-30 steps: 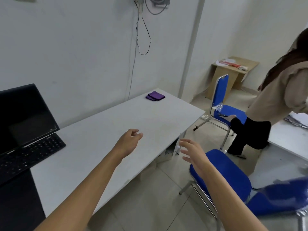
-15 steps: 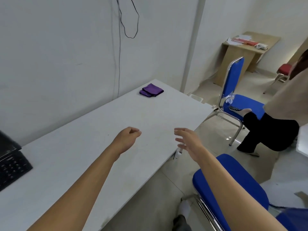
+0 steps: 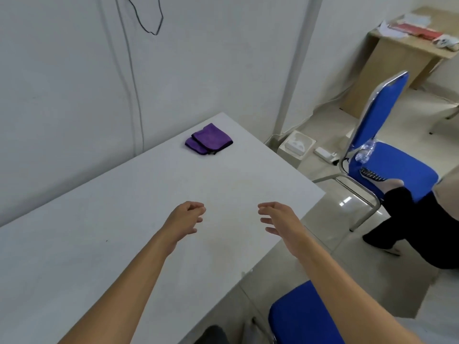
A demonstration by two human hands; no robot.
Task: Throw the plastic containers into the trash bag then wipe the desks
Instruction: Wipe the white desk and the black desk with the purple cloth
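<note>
A white desk (image 3: 124, 207) fills the left and middle of the view, its long side against the wall. Right of its far corner stands a blue chair (image 3: 402, 170) with a metal frame. The seat of a second blue chair (image 3: 298, 319) shows at the bottom edge. Another person's leg in black trousers (image 3: 422, 227) stands close in front of the far chair. A small wooden table (image 3: 397, 58) sits in the back corner with papers (image 3: 417, 28) on top; any writing on them is too small to read.

Both arms reach out above the desk. The left hand (image 3: 185, 218) has its fingers loosely curled and holds nothing. The right hand (image 3: 278, 218) hangs near the desk's right edge, fingers spread and relaxed, also holding nothing.

A folded purple cloth (image 3: 208, 139) lies near the desk's far corner, well apart from both hands. What looks like a crumpled clear plastic bottle (image 3: 365, 151) rests on the far chair's seat, against the backrest.
</note>
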